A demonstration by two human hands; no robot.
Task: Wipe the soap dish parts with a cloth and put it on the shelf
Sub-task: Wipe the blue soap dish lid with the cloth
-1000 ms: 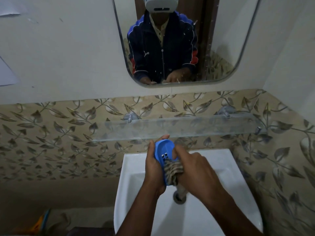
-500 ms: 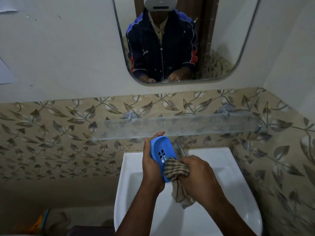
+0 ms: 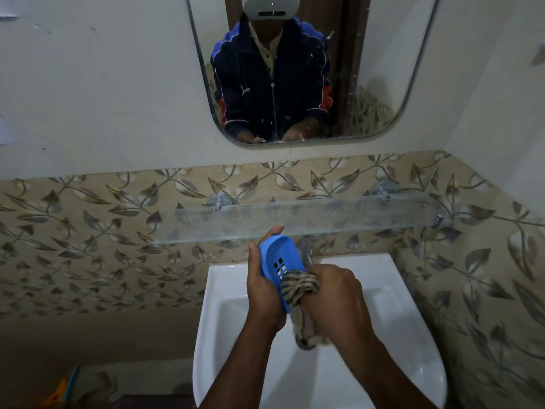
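Head view, one entry. Soap dish (image 3: pixel 279 261): blue plastic oval with a cluster of small drain slots near its middle, held above the white sink (image 3: pixel 398 305). It stands on edge, hollow side turned toward the right hand; its long axis runs from the upper end, near the front edge of the shelf, down and slightly right to the lower end between the two hands.

Left hand (image 3: pixel 264 287): grips the dish from its left side, fingers curled round the back with one fingertip showing over the top rim, thumb along the near rim.

Right hand (image 3: pixel 333 299): closed round a bunched striped cloth (image 3: pixel 298 286), pressing the wad against the lower part of the dish's hollow face. A loose tail of cloth hangs below the hands over the basin.

Shelf (image 3: pixel 339 215): clear glass, fixed to the leaf-patterned tiles (image 3: pixel 103 231) on two metal brackets, just above and behind the dish and not touching it.

Tap (image 3: pixel 305 252): metal, partly hidden behind the dish.

Mirror (image 3: pixel 413 93): rounded corners, on the plain wall above the tiles, reflecting a person in a dark zipped jacket.
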